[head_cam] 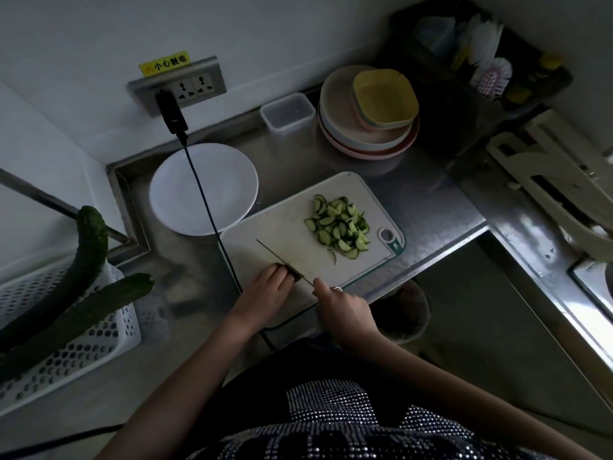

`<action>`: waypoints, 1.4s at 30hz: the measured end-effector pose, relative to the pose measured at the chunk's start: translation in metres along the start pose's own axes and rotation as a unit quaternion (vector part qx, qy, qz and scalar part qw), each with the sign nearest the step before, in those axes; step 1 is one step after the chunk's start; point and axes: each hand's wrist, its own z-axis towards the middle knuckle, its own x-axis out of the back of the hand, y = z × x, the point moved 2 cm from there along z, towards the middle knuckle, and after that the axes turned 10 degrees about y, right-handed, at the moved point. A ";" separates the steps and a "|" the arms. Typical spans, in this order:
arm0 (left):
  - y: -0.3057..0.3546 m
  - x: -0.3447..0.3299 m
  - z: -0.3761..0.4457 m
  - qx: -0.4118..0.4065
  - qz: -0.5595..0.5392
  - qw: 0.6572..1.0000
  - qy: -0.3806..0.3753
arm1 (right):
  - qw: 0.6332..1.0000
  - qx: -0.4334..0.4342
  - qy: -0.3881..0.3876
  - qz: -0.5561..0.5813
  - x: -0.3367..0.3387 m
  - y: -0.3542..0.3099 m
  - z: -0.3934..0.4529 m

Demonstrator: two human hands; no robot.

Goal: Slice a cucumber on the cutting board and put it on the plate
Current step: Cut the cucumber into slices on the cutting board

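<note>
Where piled on board (292, 234), slices (338, 225) pale-centred, dark-skinned.

One head-worn wide-angle view, looking steeply down and forward from above my torso. My forearms enter from the bottom edge. Board (298, 247) sits near frame centre, close below me; wall (265, 34) fills the top; counter (447, 200) edges bow from lens distortion.
</note>
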 end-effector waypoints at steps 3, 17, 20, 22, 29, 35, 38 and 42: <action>0.001 0.000 0.000 -0.002 0.000 1.000 0.003 | 1.000 0.001 -0.003 -0.002 0.000 -0.002 0.000; 0.001 0.004 0.002 -0.009 0.002 1.000 0.016 | 0.999 -0.017 -0.024 -0.016 0.000 -0.001 0.002; 0.001 0.002 0.002 -0.001 0.007 1.000 0.013 | 1.000 -0.012 -0.007 0.003 0.001 0.003 0.001; 0.000 0.000 0.000 0.002 0.000 1.000 0.003 | 1.000 -0.010 0.015 0.021 0.005 0.004 0.000; 0.000 0.002 0.002 0.018 0.006 1.000 -0.001 | 1.000 0.007 0.006 0.007 -0.003 0.004 -0.001; 0.001 0.002 0.001 0.016 0.010 1.000 0.002 | 1.000 0.008 0.001 0.022 -0.005 0.005 -0.001; -0.001 0.000 0.000 0.010 0.004 1.000 0.000 | 1.000 0.006 -0.007 0.014 -0.002 0.003 0.000; -0.002 -0.003 -0.001 0.008 -0.012 1.000 -0.004 | 1.000 -0.005 -0.027 -0.001 0.003 0.001 0.001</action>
